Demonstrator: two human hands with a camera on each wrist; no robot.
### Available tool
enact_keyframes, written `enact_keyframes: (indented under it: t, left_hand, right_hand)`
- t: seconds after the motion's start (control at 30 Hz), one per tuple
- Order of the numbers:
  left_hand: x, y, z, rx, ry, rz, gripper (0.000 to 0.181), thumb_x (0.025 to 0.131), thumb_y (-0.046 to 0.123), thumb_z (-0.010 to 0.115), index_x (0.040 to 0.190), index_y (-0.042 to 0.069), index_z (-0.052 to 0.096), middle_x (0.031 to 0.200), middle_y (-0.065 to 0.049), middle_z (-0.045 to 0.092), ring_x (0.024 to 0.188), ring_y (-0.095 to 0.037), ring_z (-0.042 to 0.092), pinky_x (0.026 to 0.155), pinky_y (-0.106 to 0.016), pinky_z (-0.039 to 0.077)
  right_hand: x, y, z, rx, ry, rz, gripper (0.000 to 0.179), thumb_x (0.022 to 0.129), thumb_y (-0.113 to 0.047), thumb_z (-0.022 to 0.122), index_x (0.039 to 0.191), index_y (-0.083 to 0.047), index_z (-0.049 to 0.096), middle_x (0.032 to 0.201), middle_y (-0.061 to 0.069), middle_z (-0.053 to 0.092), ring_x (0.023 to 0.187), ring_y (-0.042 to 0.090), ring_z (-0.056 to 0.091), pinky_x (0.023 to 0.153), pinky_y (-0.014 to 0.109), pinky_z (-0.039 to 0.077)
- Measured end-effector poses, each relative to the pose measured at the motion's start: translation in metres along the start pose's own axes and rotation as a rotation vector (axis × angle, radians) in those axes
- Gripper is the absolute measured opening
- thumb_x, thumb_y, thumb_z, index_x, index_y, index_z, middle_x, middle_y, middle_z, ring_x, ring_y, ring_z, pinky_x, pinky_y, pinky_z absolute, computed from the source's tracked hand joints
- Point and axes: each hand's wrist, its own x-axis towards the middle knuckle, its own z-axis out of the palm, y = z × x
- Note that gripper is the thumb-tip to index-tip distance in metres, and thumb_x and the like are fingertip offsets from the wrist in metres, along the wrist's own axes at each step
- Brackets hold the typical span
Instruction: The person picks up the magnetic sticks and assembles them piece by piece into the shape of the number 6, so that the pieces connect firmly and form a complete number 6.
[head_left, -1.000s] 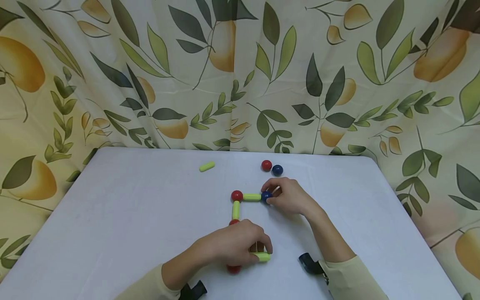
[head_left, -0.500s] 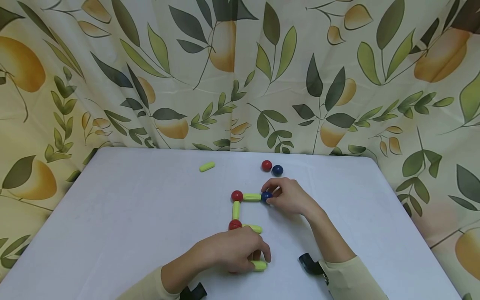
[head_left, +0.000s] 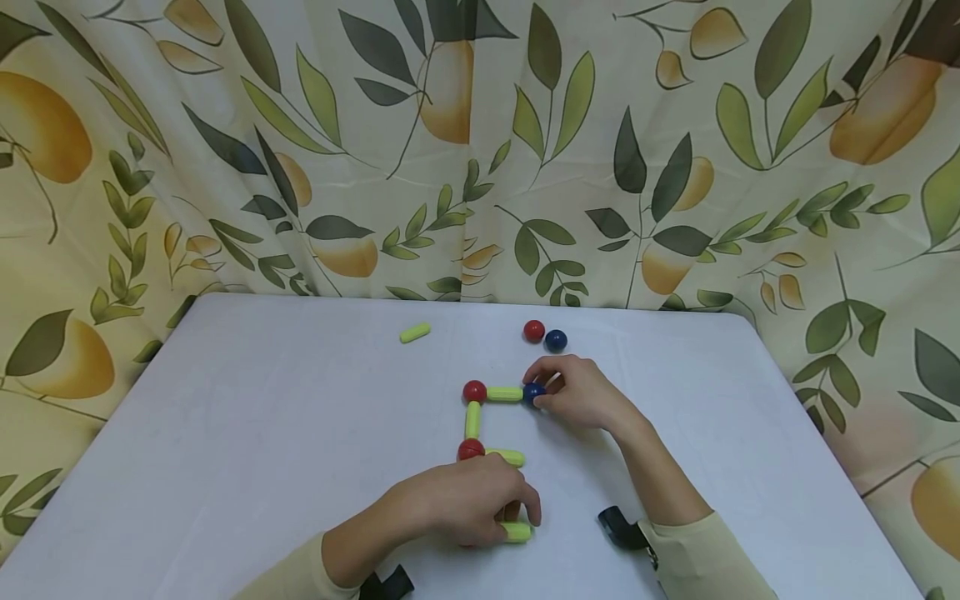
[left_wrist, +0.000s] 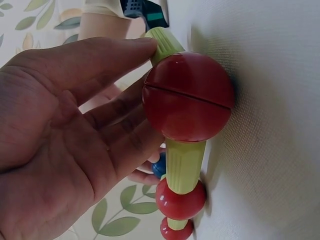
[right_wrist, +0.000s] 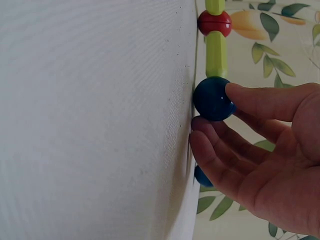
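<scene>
Ridged yellow-green magnetic rods and balls form a connected shape on the white table. At its far end a red ball (head_left: 474,392) joins a rod (head_left: 504,394) running right to a blue ball (head_left: 532,394). My right hand (head_left: 581,393) pinches that blue ball between thumb and fingers. Nearer me, a middle red ball (head_left: 471,450) has another rod (head_left: 507,457) pointing right. With thumb and fingers, my left hand (head_left: 476,500) pinches the nearest rod (head_left: 517,532). This rod meets a large red ball (left_wrist: 189,97) in the left wrist view, mostly hidden by the hand in the head view.
Toward the back of the table (head_left: 262,400) lie a loose rod (head_left: 415,333), a red ball (head_left: 534,331) and a blue ball (head_left: 556,341). A patterned curtain (head_left: 480,167) hangs behind. Black wrist devices (head_left: 622,527) sit at both sleeves.
My left hand has moved slightly toward me with the nearest rod, uncovering the middle red ball and its right-pointing rod, then stayed still. My right hand stays on the blue ball.
</scene>
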Motion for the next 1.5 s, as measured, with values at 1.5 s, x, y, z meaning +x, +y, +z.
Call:
enact_keyframes:
  t: [1.5]
  left_hand:
    - [-0.0008,0.0001,0.0023,0.085,0.016,0.01,0.023,0.091,0.01,0.079,0.112,0.021,0.079,0.084,0.012,0.063,0.077,0.0,0.053,0.073,-0.014,0.046]
  right_hand:
    - [0.0027,0.0041,0.0004,0.012,0.0,-0.011,0.024,0.091,-0.006,0.076,0.114,-0.012,0.075,0.109,0.009,0.072,0.094,0.021,0.066,0.085,0.037,0.058]
